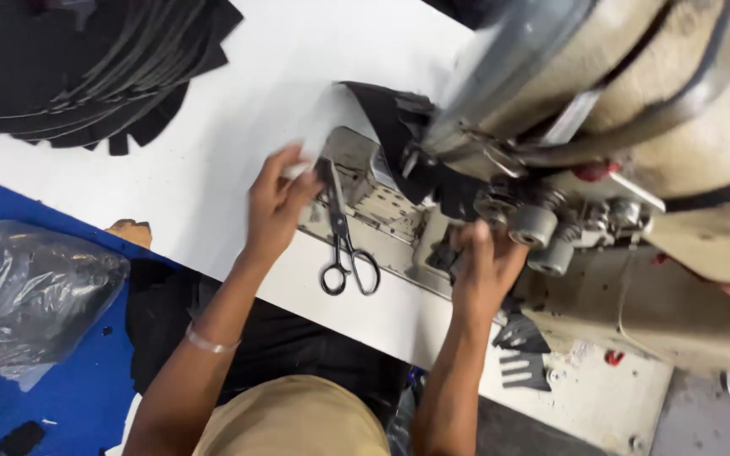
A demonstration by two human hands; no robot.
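Biggest thing first: that sewing machine [601, 127] fills the whole right side of the white table [213, 160], so your room there is tight. Your right hand [485, 268] is tucked in under its rollers, fingers curled on a dark piece [448, 253] at the metal plate, and I'd say that's the risk: a finger drifting toward the moving parts if the fabric pulls. The black strap [386, 127] hangs off the machine head just above and could snag. The stack of black cut pieces [95, 67] sits well apart at the far left, so the middle of the table is your open lane. Your left hand [276, 207] pinches something white and blurred (can't tell what), touching the tips of the scissors [344, 245]; a careless sweep could knock them off the near edge.
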